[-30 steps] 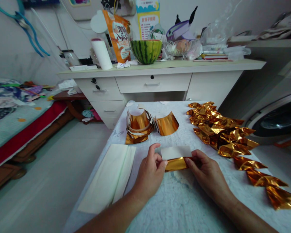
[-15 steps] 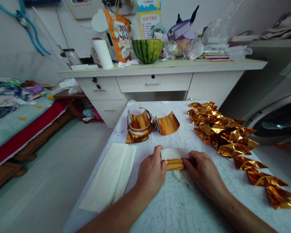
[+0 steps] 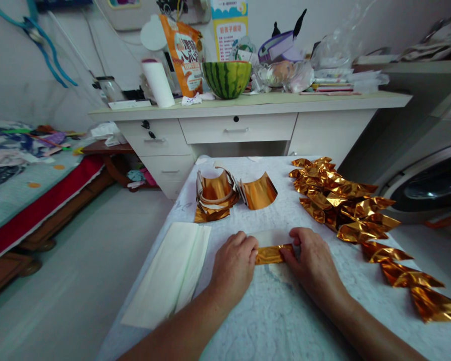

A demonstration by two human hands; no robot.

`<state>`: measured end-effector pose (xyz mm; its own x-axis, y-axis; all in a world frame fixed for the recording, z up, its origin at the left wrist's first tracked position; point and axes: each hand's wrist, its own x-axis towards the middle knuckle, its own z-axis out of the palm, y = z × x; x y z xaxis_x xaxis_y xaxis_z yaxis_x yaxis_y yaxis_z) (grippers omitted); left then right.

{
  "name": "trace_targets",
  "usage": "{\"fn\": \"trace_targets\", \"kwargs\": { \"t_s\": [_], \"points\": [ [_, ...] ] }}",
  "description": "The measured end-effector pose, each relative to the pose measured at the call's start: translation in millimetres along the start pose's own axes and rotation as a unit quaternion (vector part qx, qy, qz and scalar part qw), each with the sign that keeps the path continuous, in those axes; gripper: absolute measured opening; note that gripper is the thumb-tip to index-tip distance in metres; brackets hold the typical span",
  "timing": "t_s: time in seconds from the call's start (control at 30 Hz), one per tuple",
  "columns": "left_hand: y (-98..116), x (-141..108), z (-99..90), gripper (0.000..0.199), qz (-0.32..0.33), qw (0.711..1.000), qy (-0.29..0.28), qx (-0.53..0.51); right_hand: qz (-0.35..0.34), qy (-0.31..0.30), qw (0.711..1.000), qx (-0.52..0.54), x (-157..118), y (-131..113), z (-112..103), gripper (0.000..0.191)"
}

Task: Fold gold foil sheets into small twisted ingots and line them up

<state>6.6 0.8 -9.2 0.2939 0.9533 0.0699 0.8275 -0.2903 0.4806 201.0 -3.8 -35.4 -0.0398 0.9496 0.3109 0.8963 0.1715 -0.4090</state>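
Between my hands lies a narrow folded strip of gold foil paper (image 3: 269,254), flat on the cloth-covered table. My left hand (image 3: 233,263) grips its left end with fingers closed, and my right hand (image 3: 313,263) pinches its right end, thumb on the foil. A faint pale area shows just behind the strip. To the left rests a stack of white paper sheets (image 3: 169,273). Beyond my hands stand a curled bundle of gold foil sheets (image 3: 215,193) and a smaller curved stack of gold foil (image 3: 260,191). Folded gold foil pieces (image 3: 355,213) are heaped on the right.
A white cabinet (image 3: 206,131) stands behind the table (image 3: 244,321), with half a watermelon (image 3: 227,79), an orange snack bag (image 3: 184,57) and a paper roll (image 3: 158,82) on top. A bed (image 3: 56,185) is at left, a washing machine (image 3: 432,155) at right.
The white upper part of the foil paper no longer stands out behind the gold strip. My left fingers have closed over the strip's left end; my right hand has shifted slightly.
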Motion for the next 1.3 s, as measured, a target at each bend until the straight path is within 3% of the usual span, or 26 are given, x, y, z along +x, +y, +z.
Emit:
{"fn": "trace_targets", "kwargs": {
  "t_s": [0.1,0.2,0.33,0.43,0.63,1.3],
  "points": [
    [-2,0,-0.3,0.017,0.013,1.0,-0.003,-0.021,-0.066,-0.025,0.997,0.007,0,-2,-2,0.005],
    [-3,-1,0.0,0.018,0.018,0.999,-0.002,-0.037,-0.104,-0.076,0.991,0.034,2,-5,-5,0.018],
    [-1,-4,-0.9,0.014,0.017,0.999,-0.004,-0.044,-0.104,-0.103,0.988,0.047,2,-8,-8,0.02],
    [0,-4,-0.7,0.004,0.009,0.999,-0.003,-0.039,-0.105,-0.104,0.988,0.048,1,-10,-10,0.016],
    [0,-4,2.8,0.009,-0.001,0.999,0.011,-0.036,-0.1,-0.101,0.989,0.03,-1,-12,-10,0.007],
    [2,-9,2.4,0.015,-0.036,0.999,0.015,0.002,-0.107,-0.084,0.991,0.004,-2,-11,-7,0.011]
  ]
}}
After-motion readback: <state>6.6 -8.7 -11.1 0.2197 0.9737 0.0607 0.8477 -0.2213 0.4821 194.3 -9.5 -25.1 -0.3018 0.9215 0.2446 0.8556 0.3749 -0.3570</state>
